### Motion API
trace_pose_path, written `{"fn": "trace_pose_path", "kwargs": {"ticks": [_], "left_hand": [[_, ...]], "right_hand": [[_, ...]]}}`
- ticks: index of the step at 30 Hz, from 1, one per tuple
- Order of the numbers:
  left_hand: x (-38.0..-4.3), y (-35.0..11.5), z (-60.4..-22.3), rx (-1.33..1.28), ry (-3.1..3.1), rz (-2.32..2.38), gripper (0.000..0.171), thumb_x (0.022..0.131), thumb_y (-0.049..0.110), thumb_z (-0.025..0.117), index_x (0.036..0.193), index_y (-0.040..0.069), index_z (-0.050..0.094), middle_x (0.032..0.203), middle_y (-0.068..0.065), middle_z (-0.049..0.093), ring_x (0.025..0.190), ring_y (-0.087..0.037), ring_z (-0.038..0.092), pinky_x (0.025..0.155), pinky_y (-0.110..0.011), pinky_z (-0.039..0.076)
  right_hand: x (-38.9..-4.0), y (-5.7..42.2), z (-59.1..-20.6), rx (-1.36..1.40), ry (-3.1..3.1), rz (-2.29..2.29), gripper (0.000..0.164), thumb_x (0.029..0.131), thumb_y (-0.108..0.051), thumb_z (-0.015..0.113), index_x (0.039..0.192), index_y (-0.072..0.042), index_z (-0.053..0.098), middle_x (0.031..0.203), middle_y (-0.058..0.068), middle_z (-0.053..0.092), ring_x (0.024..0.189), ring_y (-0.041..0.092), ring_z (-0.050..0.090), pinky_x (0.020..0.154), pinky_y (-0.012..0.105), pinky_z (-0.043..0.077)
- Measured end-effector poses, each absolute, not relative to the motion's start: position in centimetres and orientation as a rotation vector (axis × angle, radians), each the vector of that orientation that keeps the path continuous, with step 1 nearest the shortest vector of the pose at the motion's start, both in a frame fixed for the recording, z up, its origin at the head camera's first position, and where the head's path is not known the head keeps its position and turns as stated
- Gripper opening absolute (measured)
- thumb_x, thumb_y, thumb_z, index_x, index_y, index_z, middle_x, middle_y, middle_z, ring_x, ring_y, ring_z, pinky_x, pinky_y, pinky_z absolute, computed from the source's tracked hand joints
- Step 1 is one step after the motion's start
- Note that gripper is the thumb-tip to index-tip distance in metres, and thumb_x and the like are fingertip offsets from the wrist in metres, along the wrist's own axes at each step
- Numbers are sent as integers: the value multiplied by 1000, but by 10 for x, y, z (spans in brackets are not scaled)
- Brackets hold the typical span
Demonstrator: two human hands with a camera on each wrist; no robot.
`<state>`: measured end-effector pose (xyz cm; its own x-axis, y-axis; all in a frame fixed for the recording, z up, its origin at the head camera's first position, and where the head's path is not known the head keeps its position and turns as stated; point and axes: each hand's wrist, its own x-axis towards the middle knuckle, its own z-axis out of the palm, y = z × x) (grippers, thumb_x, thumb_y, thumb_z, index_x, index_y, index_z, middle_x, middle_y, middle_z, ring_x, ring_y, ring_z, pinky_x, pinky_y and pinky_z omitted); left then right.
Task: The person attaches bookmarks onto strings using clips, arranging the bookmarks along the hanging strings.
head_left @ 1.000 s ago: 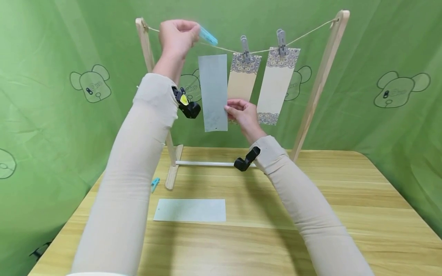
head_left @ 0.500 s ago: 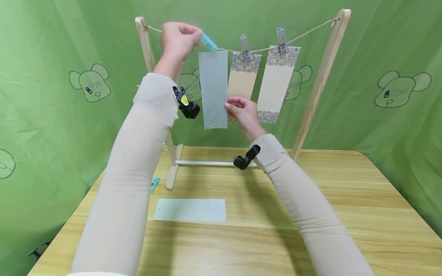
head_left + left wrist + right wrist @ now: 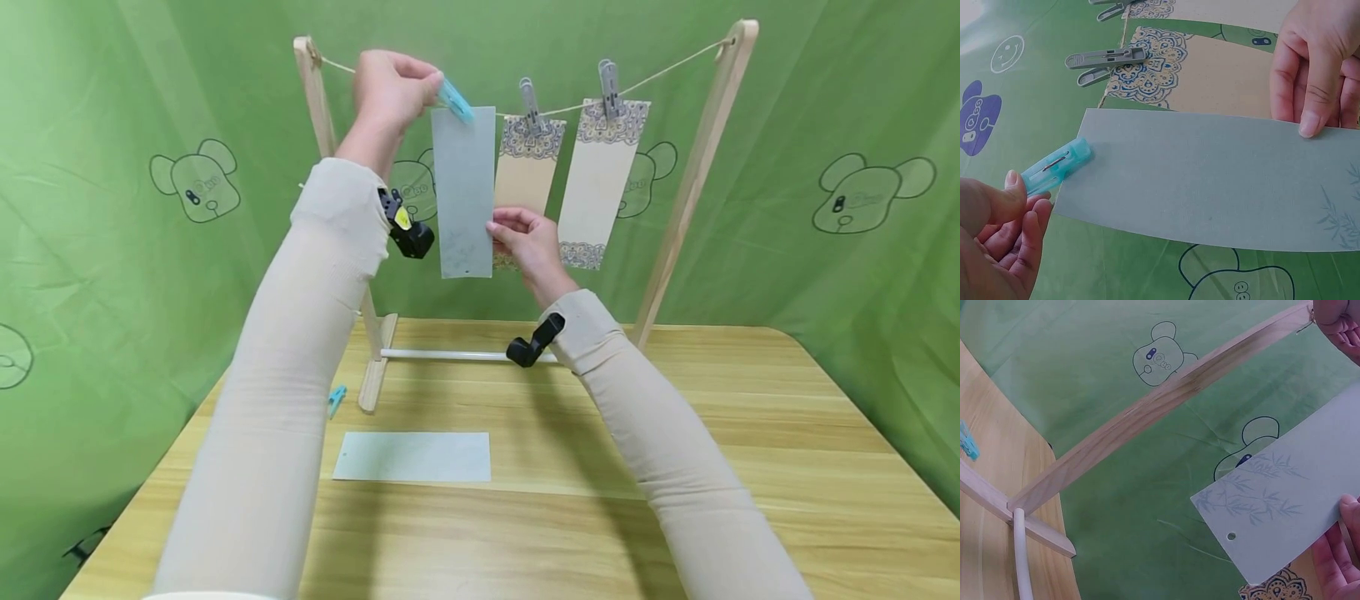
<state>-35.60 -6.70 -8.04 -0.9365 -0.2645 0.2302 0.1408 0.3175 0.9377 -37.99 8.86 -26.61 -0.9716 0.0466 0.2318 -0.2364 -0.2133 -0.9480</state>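
Note:
My left hand (image 3: 393, 87) pinches a light-blue clothespin (image 3: 455, 102) between thumb and fingers. Its tip overlaps the top edge of a pale blue-grey paper card (image 3: 465, 192), as the left wrist view also shows. My right hand (image 3: 528, 242) pinches that card by its right edge, below the middle, so it stands upright at the cord. Faint bamboo leaves and a small hole mark the card's lower end (image 3: 1244, 500). To the right, a tan card (image 3: 528, 171) and a cream card (image 3: 603, 183) with patterned ends hang from grey clothespins (image 3: 531, 107).
The cord (image 3: 675, 68) spans two wooden posts (image 3: 697, 183) of a stand, joined low by a white rod (image 3: 442, 356). On the wooden table (image 3: 787, 458) lie another pale blue card (image 3: 412, 457) and a second light-blue clothespin (image 3: 337, 402). A green curtain (image 3: 847, 275) stands behind.
The held card has risen slightly to the cord. My left hand has moved a little down and right, bringing the clothespin from above the card onto its top edge.

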Motion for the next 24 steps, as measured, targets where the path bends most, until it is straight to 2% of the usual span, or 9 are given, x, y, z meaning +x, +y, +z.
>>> {"fn": "trace_pose_path", "kwargs": {"ticks": [12, 24], "left_hand": [[-356, -65, -79, 45, -2325, -1700, 20, 85, 17, 70, 105, 13, 70, 104, 1, 67, 86, -9, 59, 73, -14, 50], [-355, -67, -81, -19, -2353, -1740, 31, 85, 20, 70, 114, 11, 66, 117, 0, 63, 97, -11, 61, 79, -14, 52]], "right_hand": [[-382, 90, -267, 214, -1826, 2320, 17, 80, 4, 71, 93, -6, 68, 81, -1, 68, 70, 11, 64, 68, 22, 57], [-381, 89, -269, 209, -1830, 2351, 16, 81, 2, 70, 94, -6, 68, 80, 1, 68, 70, 11, 64, 72, 25, 57]]}}
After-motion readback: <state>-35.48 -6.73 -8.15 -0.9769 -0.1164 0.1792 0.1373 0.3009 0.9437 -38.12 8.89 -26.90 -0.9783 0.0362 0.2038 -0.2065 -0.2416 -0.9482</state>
